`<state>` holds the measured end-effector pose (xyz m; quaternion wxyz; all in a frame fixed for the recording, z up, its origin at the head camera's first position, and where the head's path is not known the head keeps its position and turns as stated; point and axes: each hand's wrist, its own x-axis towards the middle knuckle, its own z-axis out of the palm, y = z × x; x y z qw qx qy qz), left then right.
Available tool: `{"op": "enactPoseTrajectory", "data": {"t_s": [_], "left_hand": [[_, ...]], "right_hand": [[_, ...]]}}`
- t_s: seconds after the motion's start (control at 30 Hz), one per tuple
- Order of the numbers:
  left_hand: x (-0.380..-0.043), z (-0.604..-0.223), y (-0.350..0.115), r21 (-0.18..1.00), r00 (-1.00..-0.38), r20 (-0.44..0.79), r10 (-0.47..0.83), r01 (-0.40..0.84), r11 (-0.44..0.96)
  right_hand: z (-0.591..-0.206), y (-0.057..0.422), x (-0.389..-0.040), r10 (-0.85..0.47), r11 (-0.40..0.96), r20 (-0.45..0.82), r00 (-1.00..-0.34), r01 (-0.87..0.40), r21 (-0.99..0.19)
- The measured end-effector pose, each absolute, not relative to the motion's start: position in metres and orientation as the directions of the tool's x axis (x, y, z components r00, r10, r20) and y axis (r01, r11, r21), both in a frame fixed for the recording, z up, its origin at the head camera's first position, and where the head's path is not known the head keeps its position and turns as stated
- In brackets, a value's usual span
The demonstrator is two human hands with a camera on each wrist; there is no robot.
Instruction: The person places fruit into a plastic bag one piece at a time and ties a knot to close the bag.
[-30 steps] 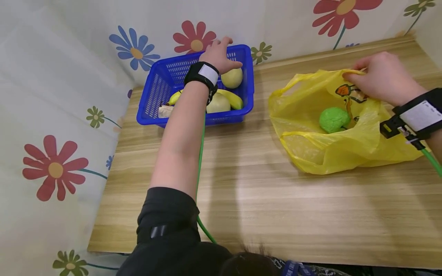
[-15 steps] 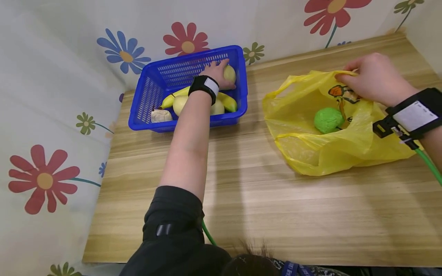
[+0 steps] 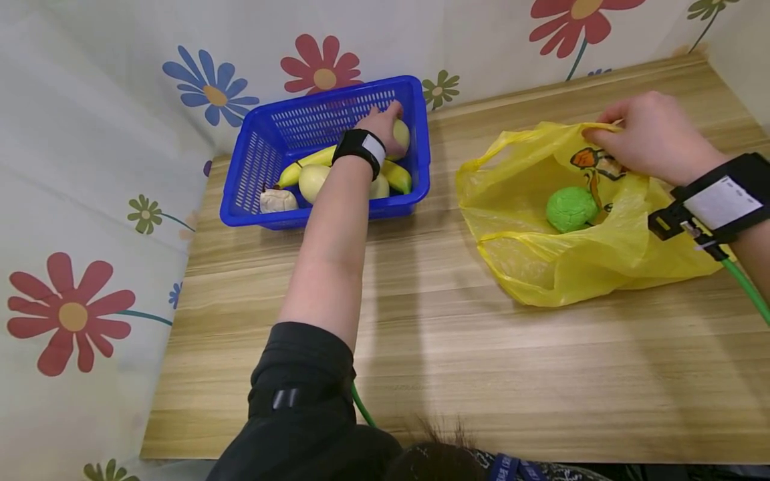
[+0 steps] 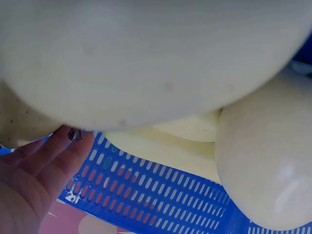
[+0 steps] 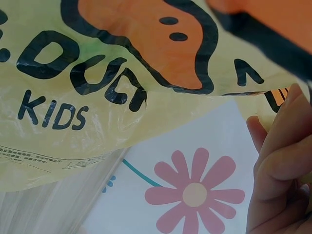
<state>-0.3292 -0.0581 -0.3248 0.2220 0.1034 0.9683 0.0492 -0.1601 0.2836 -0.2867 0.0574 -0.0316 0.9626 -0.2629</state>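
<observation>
Inside the blue basket (image 3: 392,211) my left hand (image 3: 380,127) grips a pale round fruit (image 3: 402,137) at the back right corner. The left wrist view shows that fruit speckled brown like a pear, with the fingers (image 4: 63,163) curled at its side. Bananas (image 3: 308,162) and other smooth pale fruits (image 3: 313,182) lie below the hand. My right hand (image 3: 658,137) pinches the upper edge of a yellow plastic bag (image 3: 535,277) and holds its mouth apart. A bumpy green ball-shaped thing (image 3: 571,209) is in the bag.
A cream-coloured lump (image 3: 278,200) sits in the basket's front left corner. Basket and bag stand apart on a wooden table (image 3: 481,374). Behind them hangs a flower-printed sheet (image 3: 481,40). A green cable (image 3: 746,287) trails from the right wrist.
My left hand has lowered into the basket from above its back rim, and its fingers have closed around the pale fruit. The right hand keeps its hold on the bag.
</observation>
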Motion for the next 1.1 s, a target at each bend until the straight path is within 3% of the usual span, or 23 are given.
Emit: {"op": "enactPoseTrajectory", "data": {"t_s": [0.57, 0.77, 0.97, 1.1], "left_hand": [[-0.33, -0.334, -0.064, 0.133, -0.889, -0.394, 0.232, 0.195, 0.972], [-0.325, -0.327, -0.074, 0.211, -0.919, -0.309, 0.243, 0.182, 0.96], [-0.311, -0.305, -0.077, 0.337, -0.932, -0.163, 0.323, 0.255, 0.906], [-0.305, -0.288, -0.08, 0.356, -0.933, -0.114, 0.342, 0.283, 0.89]], "right_hand": [[-0.287, 0.283, -0.157, -0.113, 0.858, -0.073, -0.991, -0.06, -0.51], [-0.288, 0.282, -0.159, -0.101, 0.877, -0.061, -0.993, -0.06, -0.477], [-0.289, 0.279, -0.16, -0.097, 0.88, -0.061, -0.993, -0.058, -0.471], [-0.289, 0.277, -0.16, -0.095, 0.881, -0.07, -0.993, -0.051, -0.47]]}}
